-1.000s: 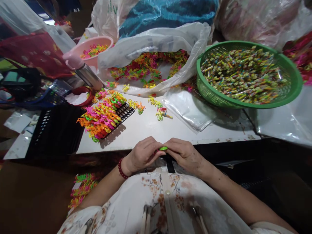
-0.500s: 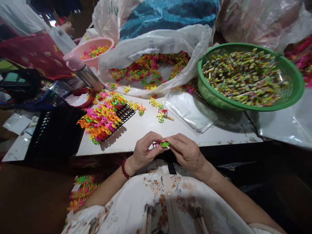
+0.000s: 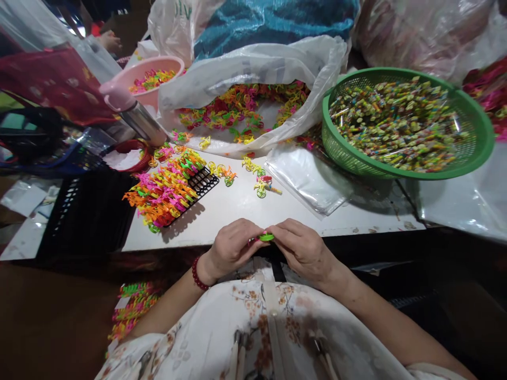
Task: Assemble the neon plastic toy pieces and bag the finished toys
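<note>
Green plastic ring (image 3: 266, 237), small and flat, pinched between left hand (image 3: 232, 248) and right hand (image 3: 301, 249) grips.

A bright green plastic piece (image 3: 266, 237) with a pink bit shows between the left hand (image 3: 233, 247) and the right hand (image 3: 303, 248). The bracelet (image 3: 197, 274) at the left wrist is dark red. Below the hands, the blouse (image 3: 261, 327) is white with a brown and grey flower print. Ahead of the left hand, a black grid tray (image 3: 204, 182) carries orange, pink, green and yellow toys (image 3: 166, 190) on the white table (image 3: 237, 211). Further ahead of that hand, the bowl (image 3: 137, 71) is pink. Ahead of the right hand, the mesh basket (image 3: 481, 142) is green and its sweets (image 3: 396, 121) are many-coloured.
</note>
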Demonstrator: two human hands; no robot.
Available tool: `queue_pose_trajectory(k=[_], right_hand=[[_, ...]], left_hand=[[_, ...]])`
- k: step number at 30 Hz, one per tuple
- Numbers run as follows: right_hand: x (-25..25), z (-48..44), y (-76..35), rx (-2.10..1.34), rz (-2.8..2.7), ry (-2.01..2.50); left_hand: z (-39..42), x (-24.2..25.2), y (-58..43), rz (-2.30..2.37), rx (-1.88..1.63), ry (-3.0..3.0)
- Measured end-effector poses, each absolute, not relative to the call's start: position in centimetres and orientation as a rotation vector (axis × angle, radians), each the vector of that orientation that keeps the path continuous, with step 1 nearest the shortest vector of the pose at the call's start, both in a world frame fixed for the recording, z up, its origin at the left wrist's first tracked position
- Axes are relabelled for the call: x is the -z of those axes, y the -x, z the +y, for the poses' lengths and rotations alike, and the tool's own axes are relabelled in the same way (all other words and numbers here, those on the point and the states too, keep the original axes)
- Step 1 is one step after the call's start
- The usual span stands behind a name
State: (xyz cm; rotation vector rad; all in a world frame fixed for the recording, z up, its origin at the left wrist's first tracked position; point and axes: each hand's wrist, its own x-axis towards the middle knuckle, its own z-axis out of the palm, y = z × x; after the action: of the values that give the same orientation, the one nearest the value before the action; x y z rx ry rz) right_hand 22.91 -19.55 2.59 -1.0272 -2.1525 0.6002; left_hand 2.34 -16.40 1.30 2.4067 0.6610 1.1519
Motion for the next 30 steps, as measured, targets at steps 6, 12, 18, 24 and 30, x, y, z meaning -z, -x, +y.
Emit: queue_pose_trajectory(k=[6,12,18,24,30], right_hand=[[-2.5,-19.6,-22.9,-0.781,-2.142,0.971],[-1.8,-18.8,-22.2,-0.794,-2.168,1.015],[-1.3,-17.8,-21.9,-1.098,-2.030,1.109],[-1.4,-17.0,-22.3,-1.104,-1.941,1.199],[-1.6,-17.0,-22.5,-1.085,-1.997,1.247]], left_hand=[[-16.7,-1.2,-1.7,0.624,-0.978,-2.502],[-16.3,-0.6,-1.7,0.680,-1.023,-2.449],[-16.4,0.8,-1.7,0.937,-0.948,-2.079],[-16.1,0.7,-1.9,0.969,-0.771,-1.666],[-16.3,0.9,-2.1,0.974,-0.714,-1.590]])
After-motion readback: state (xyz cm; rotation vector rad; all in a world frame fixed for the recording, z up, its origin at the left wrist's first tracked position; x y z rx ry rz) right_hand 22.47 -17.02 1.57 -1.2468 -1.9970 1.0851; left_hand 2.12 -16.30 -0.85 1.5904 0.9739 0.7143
